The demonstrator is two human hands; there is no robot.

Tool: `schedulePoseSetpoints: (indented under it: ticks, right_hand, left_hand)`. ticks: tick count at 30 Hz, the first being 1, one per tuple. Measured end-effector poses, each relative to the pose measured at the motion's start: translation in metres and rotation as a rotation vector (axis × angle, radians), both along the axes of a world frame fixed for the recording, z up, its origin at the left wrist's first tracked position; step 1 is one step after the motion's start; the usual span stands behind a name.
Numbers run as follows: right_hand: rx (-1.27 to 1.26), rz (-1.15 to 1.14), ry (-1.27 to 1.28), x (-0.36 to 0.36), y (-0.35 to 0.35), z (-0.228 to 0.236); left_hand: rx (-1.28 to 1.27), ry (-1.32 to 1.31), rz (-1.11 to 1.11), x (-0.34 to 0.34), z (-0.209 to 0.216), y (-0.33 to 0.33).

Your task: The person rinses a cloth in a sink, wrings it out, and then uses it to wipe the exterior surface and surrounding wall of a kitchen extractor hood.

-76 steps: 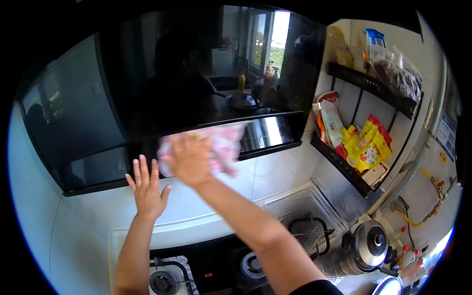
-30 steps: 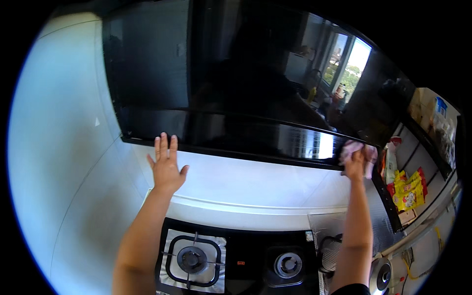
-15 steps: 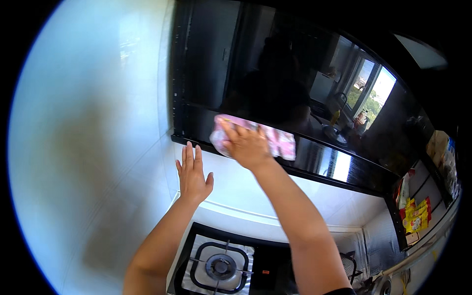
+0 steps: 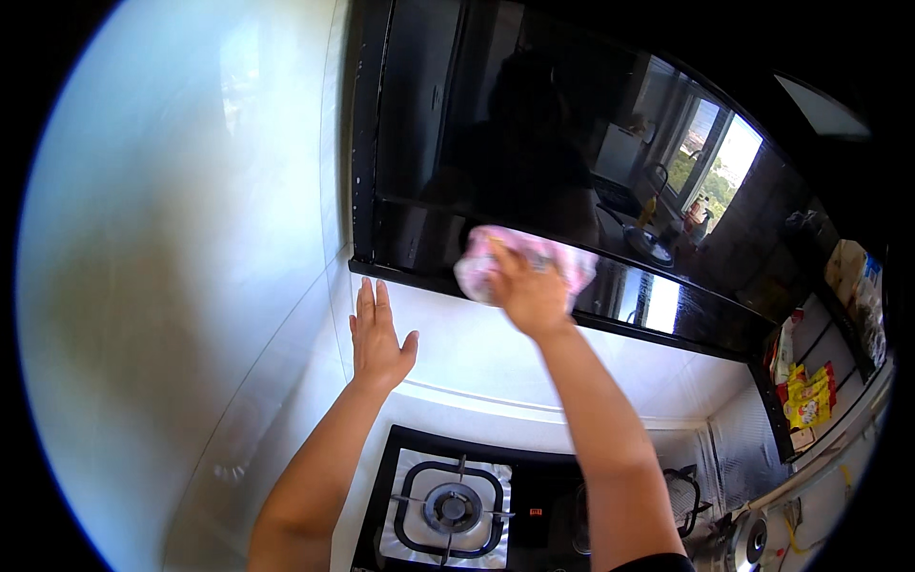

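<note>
My right hand [image 4: 531, 291] presses a pink and white cloth [image 4: 476, 271] against the lower strip of a glossy black range hood [image 4: 410, 229], with its fingers over the cloth. The hand and cloth are slightly blurred. Farther left, my left hand [image 4: 380, 341] is open and holds nothing. Its fingers are stretched upward, and their tips reach the hood's lower edge near its left corner. Whether they bear on that edge I cannot tell.
Below my arms is a black gas stove [image 4: 405, 440] with a round burner [image 4: 452, 508]. A pale wall [image 4: 191, 238] rises on the left. Yellow and red packets [image 4: 810, 396] stand on a shelf at the right. A metal pot lid [image 4: 748, 541] shows at lower right.
My right hand has slid to the right along the hood's lower strip, taking the cloth with it. My left hand stays near the hood's left corner. The view has shifted slightly.
</note>
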State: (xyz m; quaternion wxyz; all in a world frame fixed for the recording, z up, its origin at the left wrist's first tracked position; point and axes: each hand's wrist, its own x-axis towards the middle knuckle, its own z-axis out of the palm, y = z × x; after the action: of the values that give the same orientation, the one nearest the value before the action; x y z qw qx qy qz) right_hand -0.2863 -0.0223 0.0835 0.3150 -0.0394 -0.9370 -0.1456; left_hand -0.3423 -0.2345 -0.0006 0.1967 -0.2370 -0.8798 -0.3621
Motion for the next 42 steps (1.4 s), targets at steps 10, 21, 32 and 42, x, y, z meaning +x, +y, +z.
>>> schedulePoseSetpoints:
  ticks: [10,21,32,42]
  right_hand:
    - [-0.082,-0.510,0.885,0.144,0.220,-0.054]
    - [-1.992,0.259,1.681,-0.045,-0.035,-0.068]
    - [-1.749,0.476,1.448,0.126,0.197,-0.063]
    - [-1.579,0.211,1.604,0.288,0.442,-0.069]
  left_hand:
    - [0.268,-0.085,-0.048,-0.007,0.004,0.000]
    - [1.046,-0.713,-0.191,0.015,0.028,0.063]
    - [1.152,-1.134,-0.482,0.084,0.038,0.181]
    - [1.246,-1.045,-0.412,0.125,0.029,0.257]
